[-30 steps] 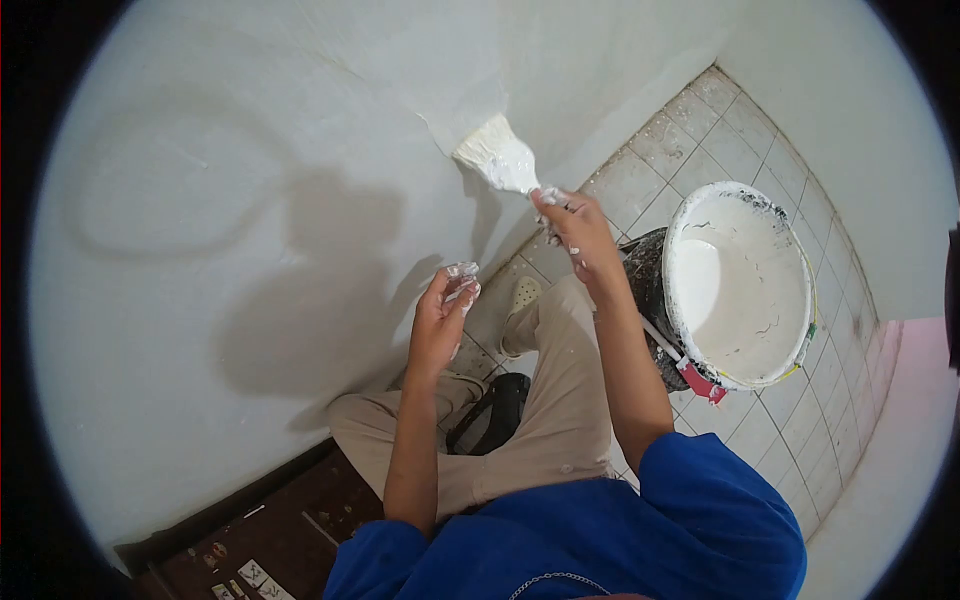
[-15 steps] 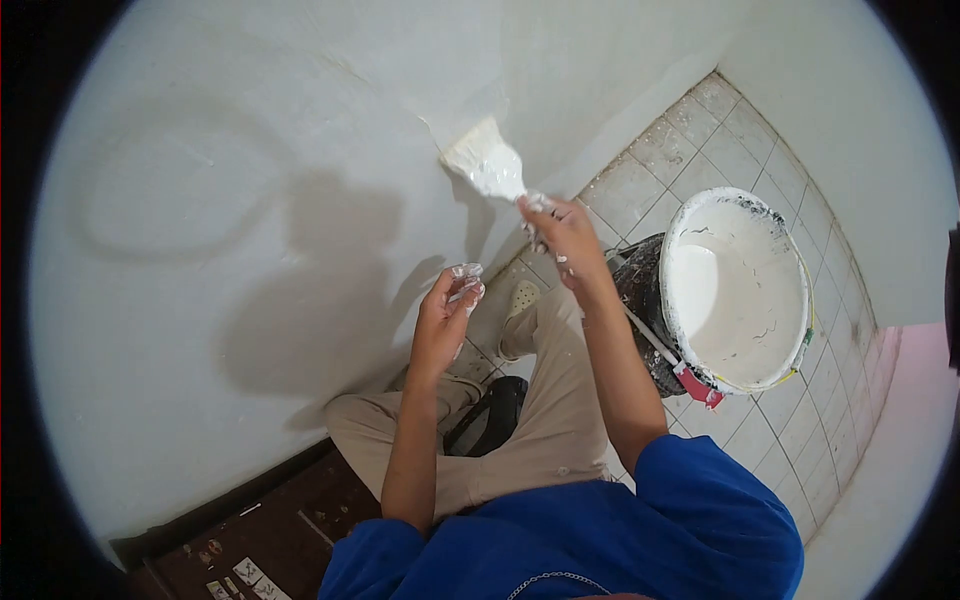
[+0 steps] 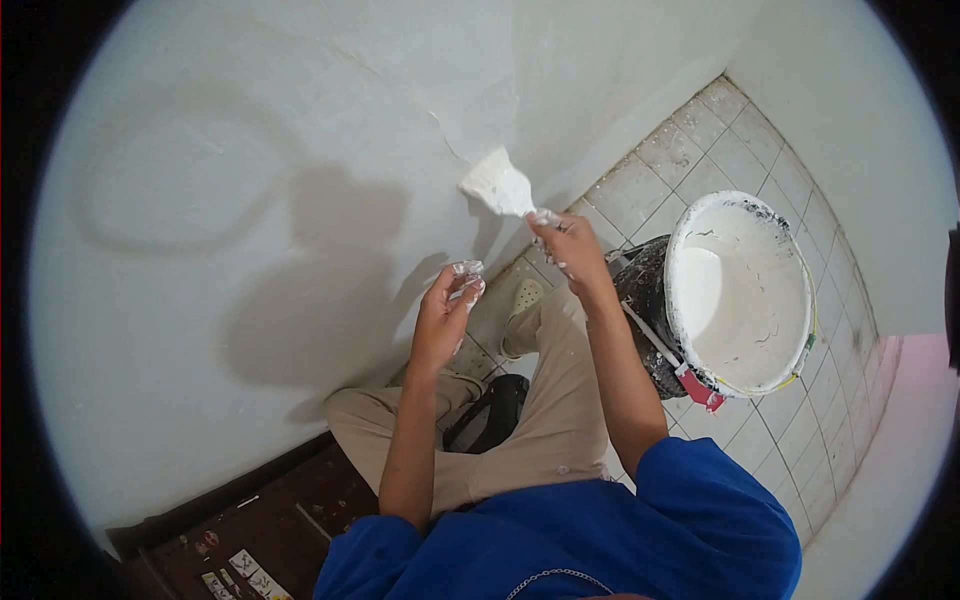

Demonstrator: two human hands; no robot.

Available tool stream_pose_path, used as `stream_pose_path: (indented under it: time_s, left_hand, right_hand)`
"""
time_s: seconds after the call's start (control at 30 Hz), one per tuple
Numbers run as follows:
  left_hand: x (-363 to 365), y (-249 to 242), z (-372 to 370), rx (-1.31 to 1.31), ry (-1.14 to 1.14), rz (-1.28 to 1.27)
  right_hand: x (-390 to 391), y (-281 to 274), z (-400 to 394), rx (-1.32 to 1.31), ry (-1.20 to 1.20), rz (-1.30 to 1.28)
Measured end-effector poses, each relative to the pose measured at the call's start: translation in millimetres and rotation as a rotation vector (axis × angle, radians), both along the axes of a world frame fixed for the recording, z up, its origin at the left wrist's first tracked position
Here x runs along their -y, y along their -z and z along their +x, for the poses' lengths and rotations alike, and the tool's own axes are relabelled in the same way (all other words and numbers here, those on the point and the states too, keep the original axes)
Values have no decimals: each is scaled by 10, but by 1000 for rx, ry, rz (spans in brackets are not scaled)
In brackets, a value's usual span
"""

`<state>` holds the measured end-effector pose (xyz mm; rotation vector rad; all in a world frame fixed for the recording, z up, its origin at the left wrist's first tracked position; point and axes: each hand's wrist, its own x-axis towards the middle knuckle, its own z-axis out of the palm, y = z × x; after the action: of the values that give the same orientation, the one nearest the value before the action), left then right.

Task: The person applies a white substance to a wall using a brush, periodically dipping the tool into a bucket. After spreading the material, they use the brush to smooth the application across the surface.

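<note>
My right hand is closed round the handle of a wide, flat paintbrush coated in white paint. Its broad end points up and left, at or close to the grey-white wall; contact is hard to judge. Near that end a thin crack line runs down the wall. My left hand is held in front of the wall with its fingers curled together and smeared white. Whatever lies between those fingers, if anything, I cannot make out.
To the right, a large bucket holds white paint, with a red-ended stick against its side. Pale tiles cover the floor. A dark brown surface with stickers is at lower left. My bent legs are below my hands.
The paintbrush and my right hand have moved slightly down and right, uncovering more of the crack line. My left hand stays in place.
</note>
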<state>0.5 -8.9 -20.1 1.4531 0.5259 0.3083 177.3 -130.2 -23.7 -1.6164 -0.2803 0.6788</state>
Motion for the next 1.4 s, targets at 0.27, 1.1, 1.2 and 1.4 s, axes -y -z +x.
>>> stream_pose_path:
  time_s: [0.27,1.1,1.2,1.4]
  left_hand:
    - [-28,212,-74,-20,-20,-15]
    - [29,194,-114,-6,-27,-69]
    - [22,193,-80,1,-25,-65]
    - [-3,138,-91,18,-22,-74]
  right_hand:
    - [180,594,127,128,-75,-359]
    - [-197,498,128,16,-90,-224]
    - [-19,-82,118,-40,-55,-82]
    - [66,257,4,49,-66,-239]
